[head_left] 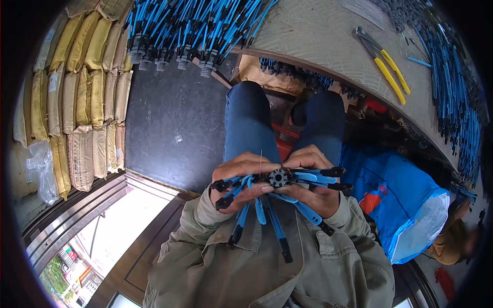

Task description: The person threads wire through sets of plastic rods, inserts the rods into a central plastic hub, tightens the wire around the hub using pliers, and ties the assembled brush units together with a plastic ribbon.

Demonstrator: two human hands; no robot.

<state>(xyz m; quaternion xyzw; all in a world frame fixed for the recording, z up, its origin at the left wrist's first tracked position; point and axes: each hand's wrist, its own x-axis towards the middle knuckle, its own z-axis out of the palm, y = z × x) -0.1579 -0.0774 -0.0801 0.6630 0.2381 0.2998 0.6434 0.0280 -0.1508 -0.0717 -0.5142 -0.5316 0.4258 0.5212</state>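
Observation:
Above my lap I hold a black, slotted round hub with blue arms. Its slim arms fan outward and end in black tips. My left hand is closed around the hub's left side, thumb and fingers pressed near the centre. From the other side my right hand grips it too, its thumb just below the hub. Several blue arms hang down toward my jacket, and others poke out past both hands. Parts of the arms under my fingers are hidden. A thin, pale line rises from beside my left fingers; I cannot tell what it is.
Ahead is a worn workbench. Bundles of blue-and-black pieces overhang its left end, with more bundles on the right. Yellow-handled pliers lie near its edge. Sacks are stacked left. A blue bag stands at my right.

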